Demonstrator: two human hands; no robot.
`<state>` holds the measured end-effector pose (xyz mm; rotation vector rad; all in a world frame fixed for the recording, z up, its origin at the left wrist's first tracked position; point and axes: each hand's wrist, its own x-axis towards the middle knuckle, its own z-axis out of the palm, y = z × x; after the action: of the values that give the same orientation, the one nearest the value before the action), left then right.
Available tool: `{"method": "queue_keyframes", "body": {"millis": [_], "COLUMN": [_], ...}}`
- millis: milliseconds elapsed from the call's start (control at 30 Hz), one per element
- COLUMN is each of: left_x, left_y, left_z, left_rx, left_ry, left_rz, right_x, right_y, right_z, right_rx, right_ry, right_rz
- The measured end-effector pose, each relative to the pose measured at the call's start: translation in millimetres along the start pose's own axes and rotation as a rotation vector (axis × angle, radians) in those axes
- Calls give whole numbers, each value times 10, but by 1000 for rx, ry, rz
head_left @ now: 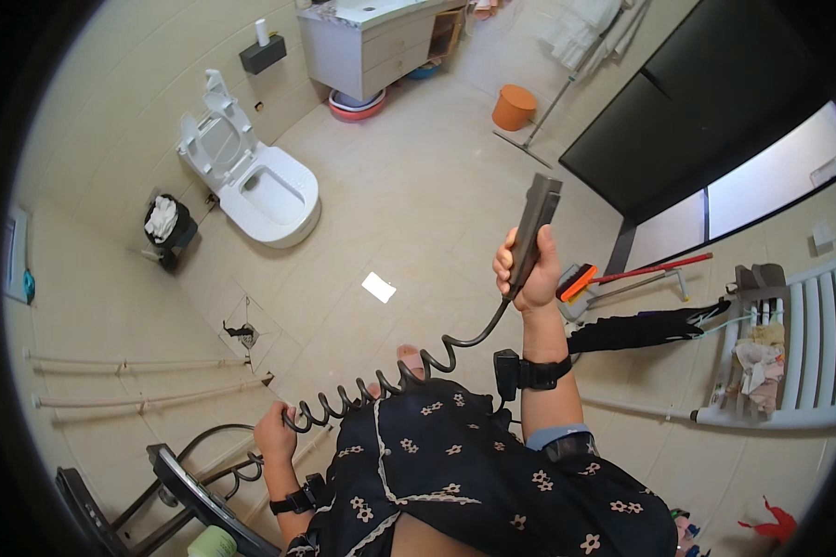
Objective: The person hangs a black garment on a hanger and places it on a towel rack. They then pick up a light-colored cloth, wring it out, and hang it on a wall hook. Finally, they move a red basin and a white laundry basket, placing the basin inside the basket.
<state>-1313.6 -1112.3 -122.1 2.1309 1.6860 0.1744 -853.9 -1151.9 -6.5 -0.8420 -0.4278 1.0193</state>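
In my right hand [534, 269] is a slim dark grey hand shower [536, 218], raised and pointing away from me, with the fingers wrapped round its lower half. A dark coiled hose [404, 371] runs from its bottom end across my front to the left. My left hand [275, 433] is closed round the hose at the far end of the coils. Past that hand the hose goes on toward a dark shower fixture [204, 492] at the lower left. On the floor ahead lies a small white rectangular card [378, 287].
A white toilet [274, 195] with its lid up stands ahead left, a bin [169, 227] beside it. An orange bucket [514, 108] and a floor squeegee [539, 139] are far ahead. On the right are brushes [578, 282] and a white towel rack [817, 353]. A floor drain [244, 336] lies left.
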Motion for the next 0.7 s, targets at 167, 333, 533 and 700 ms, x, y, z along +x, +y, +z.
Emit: {"method": "queue_keyframes", "body": {"millis": [167,333,533,700], "left_x": [-42,-104,-116,-108], "left_y": [25,-24,-46,-45], "left_z": [-40,-13,-37,-76], "left_rx": [11,3,-1,-3], "left_ry": [-3,15,43,39], "left_rz": [-48,-68,-85,-94], "right_x": [46,77,151,182], "right_y": [190,278,414,455], "right_z": [85,165,272,291], "right_rx": [-71,-12,-6,-64], "right_ry": [-54,-110,-177,-143], "right_rz": [120,187,215,260]}}
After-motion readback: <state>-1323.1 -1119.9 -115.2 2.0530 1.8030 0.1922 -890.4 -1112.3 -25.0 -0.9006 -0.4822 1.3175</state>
